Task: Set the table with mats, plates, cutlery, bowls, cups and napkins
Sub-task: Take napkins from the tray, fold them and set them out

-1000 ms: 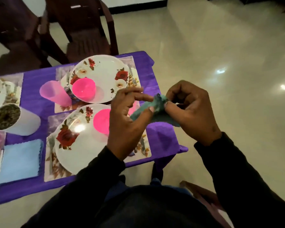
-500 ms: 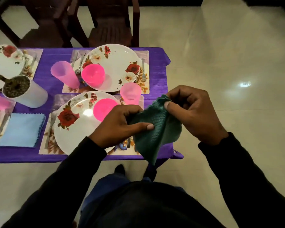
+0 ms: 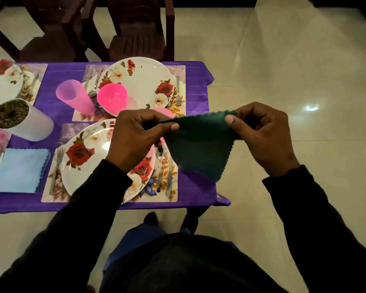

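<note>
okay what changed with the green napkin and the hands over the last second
The green napkin went from a bunched wad to spread open, hanging as a triangle. The left hand and right hand drew apart, each keeping its pinch on a top corner. The plates, pink cups and blue napkin on the table stayed put.

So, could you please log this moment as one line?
step: unfolding napkin | left hand, right hand: pinch dark green cloth napkin | napkin: above table edge
</note>
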`<action>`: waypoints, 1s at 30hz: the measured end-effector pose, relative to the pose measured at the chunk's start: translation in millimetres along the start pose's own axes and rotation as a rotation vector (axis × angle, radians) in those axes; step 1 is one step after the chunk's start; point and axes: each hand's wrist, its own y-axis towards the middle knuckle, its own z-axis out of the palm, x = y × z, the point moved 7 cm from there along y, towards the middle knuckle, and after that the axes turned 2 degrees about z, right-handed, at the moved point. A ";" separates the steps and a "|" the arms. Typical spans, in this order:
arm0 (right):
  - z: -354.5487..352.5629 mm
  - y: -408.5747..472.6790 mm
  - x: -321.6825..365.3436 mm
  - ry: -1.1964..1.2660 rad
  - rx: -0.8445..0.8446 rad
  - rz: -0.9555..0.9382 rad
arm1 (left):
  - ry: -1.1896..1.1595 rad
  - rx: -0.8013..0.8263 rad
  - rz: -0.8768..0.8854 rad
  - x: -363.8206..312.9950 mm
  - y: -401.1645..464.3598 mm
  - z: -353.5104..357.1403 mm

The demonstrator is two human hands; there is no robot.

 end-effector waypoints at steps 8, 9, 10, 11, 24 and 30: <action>-16.3 25.1 6.0 -0.045 -0.182 -0.095 | -0.027 -0.100 0.035 -13.7 32.5 -2.4; -18.2 23.3 8.6 -0.041 -0.187 -0.103 | -0.029 -0.108 0.053 -17.8 30.9 -4.7; -19.8 20.4 10.4 -0.036 -0.183 -0.107 | -0.028 -0.112 0.076 -21.4 28.2 -6.8; -21.3 16.3 12.1 -0.034 -0.172 -0.109 | -0.027 -0.109 0.099 -25.5 24.5 -9.1; 32.2 -72.8 -65.4 -0.217 0.480 0.008 | 0.174 0.292 -0.113 53.6 -80.3 21.8; 63.7 -110.5 -107.9 -0.393 0.770 0.161 | 0.276 0.514 -0.205 92.4 -117.0 47.2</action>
